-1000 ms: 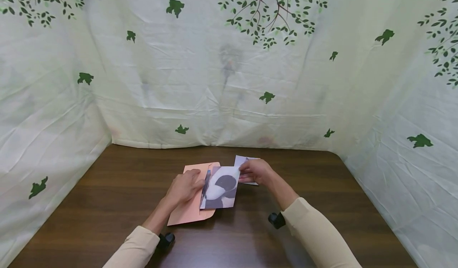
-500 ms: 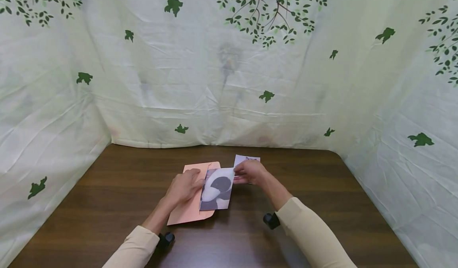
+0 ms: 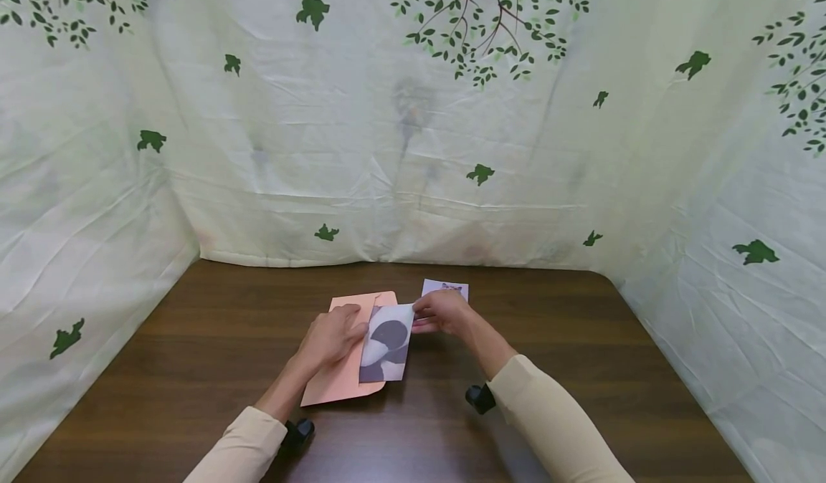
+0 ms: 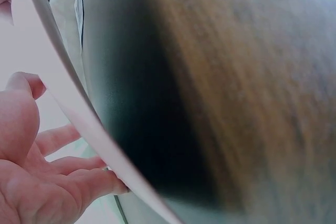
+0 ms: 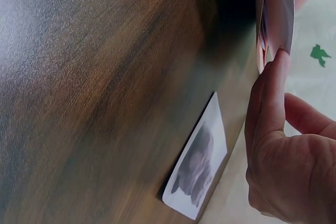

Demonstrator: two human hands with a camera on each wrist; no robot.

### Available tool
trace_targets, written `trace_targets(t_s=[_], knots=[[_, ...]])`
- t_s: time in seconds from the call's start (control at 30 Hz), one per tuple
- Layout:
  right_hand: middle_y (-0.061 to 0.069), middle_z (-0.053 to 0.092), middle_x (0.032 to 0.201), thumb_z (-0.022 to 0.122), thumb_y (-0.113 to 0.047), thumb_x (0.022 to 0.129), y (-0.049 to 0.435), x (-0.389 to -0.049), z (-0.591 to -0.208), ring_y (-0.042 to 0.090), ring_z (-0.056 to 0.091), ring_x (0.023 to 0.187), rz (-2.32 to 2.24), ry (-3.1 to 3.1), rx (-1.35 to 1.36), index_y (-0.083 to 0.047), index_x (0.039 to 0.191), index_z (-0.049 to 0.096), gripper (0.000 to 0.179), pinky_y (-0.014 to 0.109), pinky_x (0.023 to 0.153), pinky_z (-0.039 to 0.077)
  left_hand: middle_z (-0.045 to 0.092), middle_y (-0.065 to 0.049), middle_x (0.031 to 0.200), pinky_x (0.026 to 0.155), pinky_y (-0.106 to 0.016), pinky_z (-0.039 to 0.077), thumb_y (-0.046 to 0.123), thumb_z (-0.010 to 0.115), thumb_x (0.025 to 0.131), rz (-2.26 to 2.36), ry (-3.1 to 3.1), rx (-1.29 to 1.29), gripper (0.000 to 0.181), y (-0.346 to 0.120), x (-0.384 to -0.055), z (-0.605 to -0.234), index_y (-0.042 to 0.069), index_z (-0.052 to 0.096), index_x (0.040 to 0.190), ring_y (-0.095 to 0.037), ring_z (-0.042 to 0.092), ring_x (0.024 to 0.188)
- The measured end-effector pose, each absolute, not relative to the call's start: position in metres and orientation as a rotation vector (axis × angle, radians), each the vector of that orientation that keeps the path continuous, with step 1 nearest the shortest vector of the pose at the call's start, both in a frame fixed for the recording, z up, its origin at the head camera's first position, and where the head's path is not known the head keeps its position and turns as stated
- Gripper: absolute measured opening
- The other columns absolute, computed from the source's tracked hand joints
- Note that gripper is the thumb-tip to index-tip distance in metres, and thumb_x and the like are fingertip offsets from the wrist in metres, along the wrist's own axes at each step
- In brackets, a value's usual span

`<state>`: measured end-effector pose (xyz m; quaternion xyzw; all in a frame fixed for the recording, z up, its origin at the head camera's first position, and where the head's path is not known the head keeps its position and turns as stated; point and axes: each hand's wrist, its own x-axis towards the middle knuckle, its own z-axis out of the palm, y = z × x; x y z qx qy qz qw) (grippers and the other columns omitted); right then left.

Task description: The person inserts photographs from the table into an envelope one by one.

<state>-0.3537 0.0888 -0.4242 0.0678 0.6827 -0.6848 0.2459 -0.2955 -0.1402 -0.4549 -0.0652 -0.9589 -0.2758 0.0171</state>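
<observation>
A pink envelope (image 3: 335,375) is held by my left hand (image 3: 329,336), thumb on its upper face. The left wrist view shows the left fingers (image 4: 89,182) against the envelope's pale edge (image 4: 89,124). A grey-and-white photo (image 3: 387,343) overlaps the envelope's right side, its left part hidden in or behind the opening. My right hand (image 3: 445,311) pinches the photo's upper right corner. From the right wrist, the right hand's (image 5: 289,161) fingertip meets the photo's edge (image 5: 283,19). Near that hand, a second photo (image 5: 197,163) lies on the table, partly covered in the head view.
The brown wooden table (image 3: 226,340) extends around both hands. Behind it hangs a white curtain (image 3: 290,146) printed with leaves and branches. A small black wrist camera (image 3: 480,399) sits under the right wrist, another black camera (image 3: 299,433) under the left.
My right hand has moved left with the photo, so less of it shows beyond the envelope. The left hand and envelope stay nearly in place.
</observation>
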Motion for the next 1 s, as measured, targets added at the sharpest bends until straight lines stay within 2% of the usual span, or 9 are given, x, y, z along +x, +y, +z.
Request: trace_targets(t_s=[0.27, 0.6, 1.0], knots=[[0.017, 0.066, 0.089, 0.058, 0.002, 0.095, 0.084, -0.353, -0.426, 0.026, 0.07, 0.071, -1.843, 1.847, 0.21, 0.015, 0.114, 0.065, 0.024, 0.046, 0.082, 0.059, 0.063, -0.024, 0.135, 0.103, -0.056, 0.046, 0.027, 0.06, 0.098, -0.829, -2.967, -0.232, 0.049, -0.142, -0.296, -0.455, -0.001, 0.059, 0.138, -0.047, 0.058, 0.125], [0.021, 0.069, 0.097, 0.06, 0.004, 0.094, 0.08, -0.351, -0.429, 0.028, 0.072, 0.072, -1.83, 1.802, 0.22, 0.016, 0.114, 0.066, 0.024, 0.043, 0.08, 0.06, 0.063, -0.022, 0.136, 0.103, -0.056, 0.046, 0.027, 0.061, 0.098, -0.811, -2.978, -0.244, 0.048, -0.141, -0.297, -0.455, 0.0, 0.059, 0.137, -0.047, 0.058, 0.125], [0.016, 0.067, 0.094, 0.061, 0.002, 0.094, 0.071, -0.349, -0.43, 0.024, 0.071, 0.069, -1.833, 1.839, 0.203, 0.012, 0.116, 0.063, 0.024, 0.041, 0.076, 0.062, 0.064, -0.023, 0.134, 0.103, -0.055, 0.046, 0.028, 0.062, 0.098, -0.82, -2.97, -0.232, 0.049, -0.141, -0.297, -0.457, 0.0, 0.059, 0.138, -0.046, 0.059, 0.125]])
